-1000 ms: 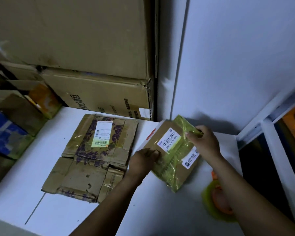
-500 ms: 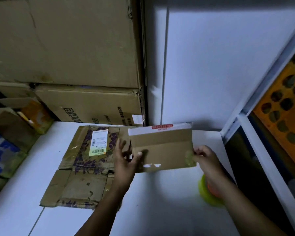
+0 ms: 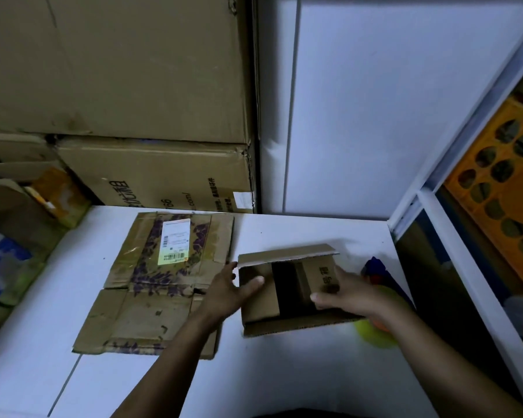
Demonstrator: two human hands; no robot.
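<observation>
A small brown cardboard box (image 3: 261, 300) sits on the white table (image 3: 284, 372) with its flaps up and a dark gap in the middle. My left hand (image 3: 228, 292) holds the box's left side, thumb lying over the left flap and fingers behind the wall. My right hand (image 3: 349, 294) grips the right flap, thumb on its printed face. A flattened cardboard box (image 3: 151, 294) with a white and green shipping label (image 3: 175, 242) lies flat on the table just left of my left hand.
Large stacked cartons (image 3: 151, 173) stand against the back left. Cluttered boxes (image 3: 18, 236) crowd the left edge. A yellow-green and orange tape roll (image 3: 378, 333) and a blue object (image 3: 376, 265) lie behind my right hand. A white wall and shelf frame (image 3: 453, 242) close the right.
The box was a taped, labelled parcel, then was turned over showing its plain underside; now it rests on the table opened up, with both hands on its flaps. The camera tilted upward.
</observation>
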